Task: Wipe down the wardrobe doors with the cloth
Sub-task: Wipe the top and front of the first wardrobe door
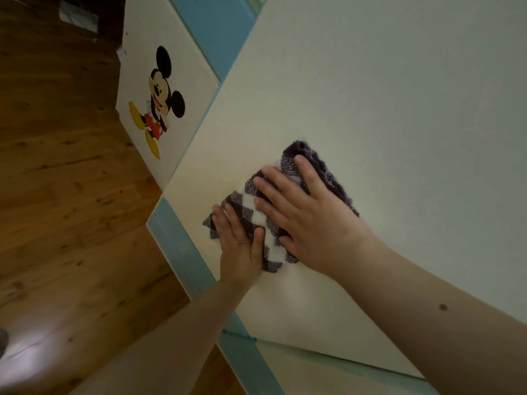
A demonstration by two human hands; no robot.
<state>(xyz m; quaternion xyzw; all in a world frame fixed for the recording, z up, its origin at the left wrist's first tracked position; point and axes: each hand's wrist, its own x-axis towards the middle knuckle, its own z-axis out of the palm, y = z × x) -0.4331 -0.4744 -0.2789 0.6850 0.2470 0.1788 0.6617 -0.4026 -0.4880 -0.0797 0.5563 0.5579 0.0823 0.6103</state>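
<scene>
A purple-and-white checked cloth (pixel 258 216) lies flat against a cream wardrobe door (pixel 385 104). My right hand (pixel 302 215) presses on the cloth's upper part with straight, spread fingers. My left hand (pixel 239 246) presses flat on the cloth's lower left part, its thumb lying across the fabric. Both palms hide much of the cloth.
A second cream door (pixel 182 67) at the upper left carries a cartoon mouse sticker (pixel 159 101). Light blue trim (pixel 185 252) frames the doors along the bottom edge. Wooden floor (pixel 57 181) fills the left side. A pale box (pixel 78 17) sits on the floor far off.
</scene>
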